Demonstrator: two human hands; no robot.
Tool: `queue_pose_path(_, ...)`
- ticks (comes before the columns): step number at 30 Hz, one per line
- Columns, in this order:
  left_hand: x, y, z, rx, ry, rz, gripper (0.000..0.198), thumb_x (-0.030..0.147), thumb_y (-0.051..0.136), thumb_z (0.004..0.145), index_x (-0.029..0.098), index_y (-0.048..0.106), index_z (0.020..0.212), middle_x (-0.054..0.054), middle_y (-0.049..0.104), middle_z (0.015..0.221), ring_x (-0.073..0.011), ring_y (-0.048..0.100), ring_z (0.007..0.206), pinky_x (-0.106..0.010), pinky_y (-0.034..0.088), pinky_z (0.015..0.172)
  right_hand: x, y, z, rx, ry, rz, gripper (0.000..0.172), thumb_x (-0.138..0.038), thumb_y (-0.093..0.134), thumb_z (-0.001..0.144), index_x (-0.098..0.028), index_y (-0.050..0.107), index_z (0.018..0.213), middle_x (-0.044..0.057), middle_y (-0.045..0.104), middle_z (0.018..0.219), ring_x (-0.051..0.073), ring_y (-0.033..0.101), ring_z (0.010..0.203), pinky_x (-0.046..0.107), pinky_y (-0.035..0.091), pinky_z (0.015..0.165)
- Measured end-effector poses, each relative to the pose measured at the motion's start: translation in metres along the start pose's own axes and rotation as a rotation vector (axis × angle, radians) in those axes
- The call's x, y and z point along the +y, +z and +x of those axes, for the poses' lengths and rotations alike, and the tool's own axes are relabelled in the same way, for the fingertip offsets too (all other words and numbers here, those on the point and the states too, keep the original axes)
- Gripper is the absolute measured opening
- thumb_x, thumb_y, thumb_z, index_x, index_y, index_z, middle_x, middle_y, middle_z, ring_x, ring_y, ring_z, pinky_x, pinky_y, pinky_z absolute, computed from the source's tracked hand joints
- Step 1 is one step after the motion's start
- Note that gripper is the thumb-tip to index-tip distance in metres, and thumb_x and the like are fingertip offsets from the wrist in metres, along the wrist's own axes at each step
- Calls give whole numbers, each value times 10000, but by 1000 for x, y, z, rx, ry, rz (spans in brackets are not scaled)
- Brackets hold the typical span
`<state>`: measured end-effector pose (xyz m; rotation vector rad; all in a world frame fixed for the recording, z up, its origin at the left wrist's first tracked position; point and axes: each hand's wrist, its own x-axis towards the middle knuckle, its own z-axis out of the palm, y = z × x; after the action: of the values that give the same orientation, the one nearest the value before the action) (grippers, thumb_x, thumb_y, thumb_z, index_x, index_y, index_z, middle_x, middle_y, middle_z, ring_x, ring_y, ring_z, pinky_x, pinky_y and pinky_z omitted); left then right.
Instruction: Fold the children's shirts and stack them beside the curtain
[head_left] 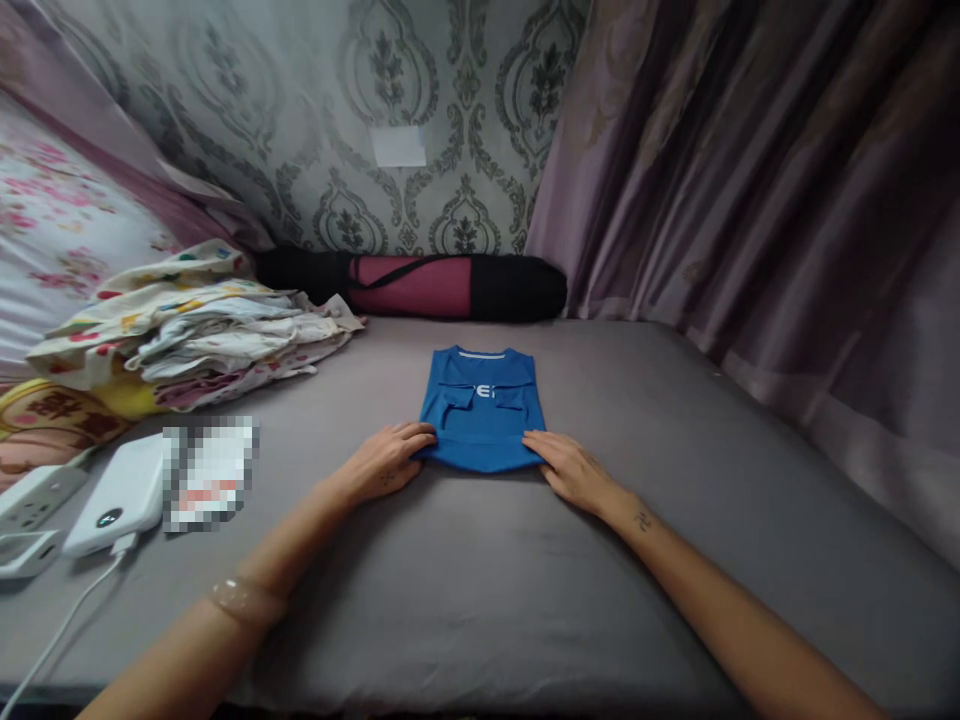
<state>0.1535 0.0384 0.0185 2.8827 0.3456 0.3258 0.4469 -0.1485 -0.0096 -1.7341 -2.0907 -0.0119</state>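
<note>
A blue shirt [484, 420] with white lettering lies on the grey bed sheet [480, 580], its collar toward the wall. Its sides are folded in, and both sleeves rest across the front, partly covering the lettering. The near end is turned up in a band. My left hand [386, 460] grips the left corner of that band, fingers over the fabric. At the right corner, my right hand [576, 472] pinches the same folded edge. The thumbs are mostly hidden.
A pile of patterned cloth [202, 330] sits at the left, near a white power bank [124, 490] with a cable and a power strip [41, 500]. A black and maroon roll bag [412, 287] lies along the wall. Purple curtains [750, 170] hang at the right.
</note>
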Motion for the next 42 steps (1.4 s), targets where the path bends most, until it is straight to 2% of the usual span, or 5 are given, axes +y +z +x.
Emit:
queue_pose_path(11, -15, -5, 0, -11, -66, -129, 473, 133, 412, 865, 215, 544, 1312, -58, 644, 1257, -201, 619, 1133, -355, 482, 982, 1, -25, 6, -62, 60, 91, 596, 7, 386, 823, -227, 527, 1352, 63, 575, 1337, 194, 549, 1225, 400, 464, 1041)
queue_pose_path(24, 53, -42, -51, -121, 23, -126, 472, 106, 423, 858, 270, 554, 1282, -35, 660, 1211, -193, 623, 1092, -327, 493, 941, -61, -62, -52, -200, -4, 94, 628, 18, 350, 803, -214, 524, 1360, 56, 559, 1359, 193, 528, 1247, 403, 432, 1075)
queue_pose_path(31, 65, -54, -60, -293, -136, -276, 418, 176, 416, 885, 286, 562, 1260, -33, 676, 1123, -188, 626, 999, -263, 466, 849, -77, -82, -58, -374, 132, 231, 534, -82, 394, 859, -254, 524, 1348, 32, 582, 1337, 177, 549, 1207, 327, 429, 1033)
queue_pose_path(37, 47, -42, -26, -64, -374, -498, 220, 324, 422, 867, 183, 569, 949, 16, 564, 718, -124, 497, 646, -221, 391, 596, -56, -69, -23, -180, 400, 425, 275, -340, 437, 933, -209, 620, 1091, 11, 695, 854, 151, 632, 750, 259, 485, 704)
queue_pose_path(42, 29, -18, 8, 196, -586, -656, 221, 371, 486, 764, 164, 555, 800, 37, 496, 637, -119, 465, 591, -218, 362, 531, -26, -41, 11, 50, 544, 583, 261, -346, 492, 879, -174, 632, 1018, 26, 692, 804, 164, 634, 735, 250, 471, 652)
